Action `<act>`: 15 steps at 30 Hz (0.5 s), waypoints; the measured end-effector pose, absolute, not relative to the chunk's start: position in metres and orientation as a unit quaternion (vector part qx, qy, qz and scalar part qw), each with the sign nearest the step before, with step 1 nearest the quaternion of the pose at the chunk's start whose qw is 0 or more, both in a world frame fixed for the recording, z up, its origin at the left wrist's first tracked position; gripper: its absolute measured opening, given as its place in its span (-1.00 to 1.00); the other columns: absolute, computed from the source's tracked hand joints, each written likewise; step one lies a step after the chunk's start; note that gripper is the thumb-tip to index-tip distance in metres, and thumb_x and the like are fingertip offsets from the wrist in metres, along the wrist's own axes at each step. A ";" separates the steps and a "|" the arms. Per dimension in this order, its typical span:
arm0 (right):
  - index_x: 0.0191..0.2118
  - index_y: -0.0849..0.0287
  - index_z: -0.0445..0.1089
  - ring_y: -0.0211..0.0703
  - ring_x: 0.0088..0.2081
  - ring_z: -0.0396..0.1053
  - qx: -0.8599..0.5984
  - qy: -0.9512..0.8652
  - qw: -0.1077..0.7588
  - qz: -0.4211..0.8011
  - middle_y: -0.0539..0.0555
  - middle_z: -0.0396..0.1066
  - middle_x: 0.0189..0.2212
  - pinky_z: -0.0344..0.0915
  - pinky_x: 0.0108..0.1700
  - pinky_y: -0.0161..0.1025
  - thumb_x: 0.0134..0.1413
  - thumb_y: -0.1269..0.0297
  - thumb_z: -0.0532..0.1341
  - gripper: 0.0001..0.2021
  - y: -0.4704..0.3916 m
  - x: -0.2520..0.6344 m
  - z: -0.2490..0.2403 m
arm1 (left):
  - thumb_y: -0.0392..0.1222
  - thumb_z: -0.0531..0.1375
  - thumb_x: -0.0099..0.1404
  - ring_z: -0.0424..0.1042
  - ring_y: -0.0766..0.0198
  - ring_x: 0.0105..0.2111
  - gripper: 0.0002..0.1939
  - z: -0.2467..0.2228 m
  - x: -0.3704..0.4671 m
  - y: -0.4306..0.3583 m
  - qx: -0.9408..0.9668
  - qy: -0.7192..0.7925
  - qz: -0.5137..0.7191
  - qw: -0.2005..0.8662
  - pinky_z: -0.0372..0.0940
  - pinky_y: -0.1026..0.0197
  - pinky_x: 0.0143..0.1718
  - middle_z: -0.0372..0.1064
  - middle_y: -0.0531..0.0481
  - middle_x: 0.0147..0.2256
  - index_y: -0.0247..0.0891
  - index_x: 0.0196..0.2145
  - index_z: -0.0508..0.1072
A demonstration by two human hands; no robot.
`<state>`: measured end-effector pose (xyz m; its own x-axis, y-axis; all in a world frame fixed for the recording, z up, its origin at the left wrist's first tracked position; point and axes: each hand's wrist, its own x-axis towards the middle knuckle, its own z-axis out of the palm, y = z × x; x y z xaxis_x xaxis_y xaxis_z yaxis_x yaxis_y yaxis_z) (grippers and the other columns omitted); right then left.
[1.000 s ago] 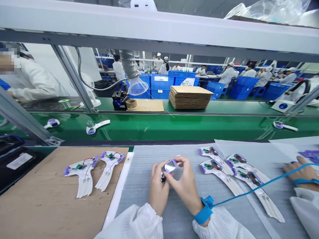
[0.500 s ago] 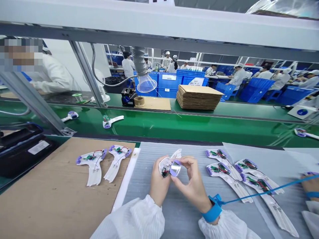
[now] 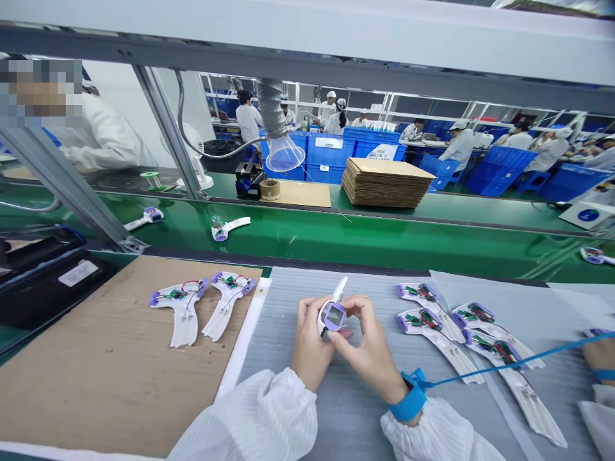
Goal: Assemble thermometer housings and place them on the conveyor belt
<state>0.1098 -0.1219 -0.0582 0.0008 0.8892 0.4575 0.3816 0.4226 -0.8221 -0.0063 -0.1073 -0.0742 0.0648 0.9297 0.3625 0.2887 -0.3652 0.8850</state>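
Note:
My left hand is closed around a white-and-purple thermometer housing, held above the grey mat. Its purple-framed display window faces me, and the white handle points away. My right hand, a blue strap on its wrist, pinches the purple frame from the right side with thumb and fingers. Right of my hands lie several open housing halves with green boards and red and black wires. Two more open halves rest on the brown cardboard sheet to the left.
Beyond the mat runs a green conveyor carrying housing parts. Behind it are stacked cardboard, a tape roll and a hanging extraction funnel. A blue cord stretches right from my wrist, near another person's hand.
Both hands have turned the housing: the purple display frame now sits against the white shell, facing me, and the inner board that showed before is mostly hidden. The view shifted slightly.

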 end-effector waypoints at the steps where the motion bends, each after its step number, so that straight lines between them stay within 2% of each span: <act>1: -0.16 0.11 0.13 -0.09 -0.18 0.24 -0.480 -0.662 0.521 0.246 0.08 0.22 -0.22 0.23 -0.14 -0.12 -0.11 0.45 0.19 -0.66 -0.122 0.110 -0.058 | -0.33 0.25 0.07 0.29 0.19 -0.16 -0.58 -0.074 -0.006 -0.107 0.657 0.465 0.501 0.318 0.24 0.11 -0.13 0.14 -0.02 -0.19 -0.16 -0.10 0.28; 7: -0.16 0.12 0.14 -0.09 -0.18 0.23 -0.490 -0.657 0.515 0.249 0.08 0.24 -0.22 0.23 -0.13 -0.11 -0.10 0.44 0.19 -0.67 -0.121 0.112 -0.060 | -0.37 0.23 0.08 0.28 0.18 -0.15 -0.57 -0.074 -0.007 -0.107 0.664 0.463 0.487 0.328 0.24 0.09 -0.10 0.12 -0.02 -0.19 -0.14 -0.08 0.27; 15: -0.18 0.12 0.17 -0.08 -0.18 0.27 -0.500 -0.657 0.504 0.252 0.07 0.26 -0.24 0.25 -0.12 -0.09 -0.09 0.42 0.21 -0.70 -0.122 0.109 -0.061 | -0.27 0.25 0.08 0.29 0.17 -0.16 -0.59 -0.073 -0.009 -0.107 0.675 0.468 0.477 0.312 0.26 0.08 -0.13 0.14 -0.04 -0.18 -0.18 -0.10 0.27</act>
